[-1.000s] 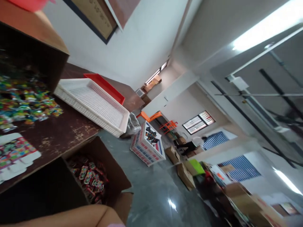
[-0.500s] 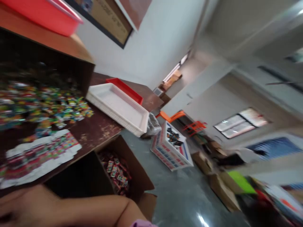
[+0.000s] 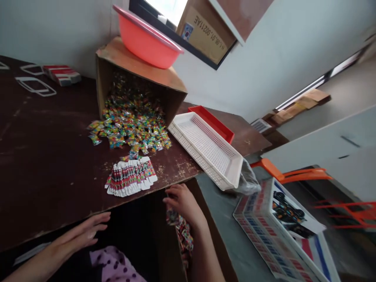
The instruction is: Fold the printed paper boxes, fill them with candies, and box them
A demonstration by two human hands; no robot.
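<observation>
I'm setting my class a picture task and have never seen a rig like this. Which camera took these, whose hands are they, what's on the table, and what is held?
There is no machine: these are one person's bare hands. Every picture comes from one camera worn on the head, looking forward and down. On the dark brown table, a brown cardboard box lies on its side, spilling small clear packets of multicoloured pieces. A coral-pink plastic basin rests on top. In front lie overlapping red-and-white printed cartons; to the right is a white perforated plastic tray. The left hand, fingers stretched out, has nothing visible in it. The right hand is over a lower open cardboard box of small patterned packets; whether it grips one is unclear.
</observation>
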